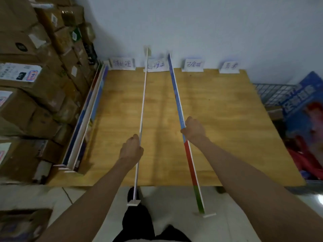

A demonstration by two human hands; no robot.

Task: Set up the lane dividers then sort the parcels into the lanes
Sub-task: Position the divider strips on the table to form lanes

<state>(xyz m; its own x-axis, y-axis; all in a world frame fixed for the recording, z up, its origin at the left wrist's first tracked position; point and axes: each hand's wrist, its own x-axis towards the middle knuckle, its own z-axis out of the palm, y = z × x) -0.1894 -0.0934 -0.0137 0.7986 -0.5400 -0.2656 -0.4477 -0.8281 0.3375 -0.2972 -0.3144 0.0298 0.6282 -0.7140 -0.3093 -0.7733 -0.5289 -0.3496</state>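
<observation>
The label cards (122, 63) are blurred, unreadable. We grip two long dividers running toward the wall: left hand (132, 148) the white divider (143, 95), right hand (194, 131) the colored divider (176, 91).

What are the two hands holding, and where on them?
Each grips a long divider partway along its top edge: the left hand holds the white divider, the right hand the blue, red and green divider.

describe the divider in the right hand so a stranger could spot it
Look at the square wooden tabletop against the pale wall. Two long thin divider strips run across it towards the paper labels; it is the right one, gripped by the right hand. Unlike the plain white strip, its side is blue, red and green.
</observation>
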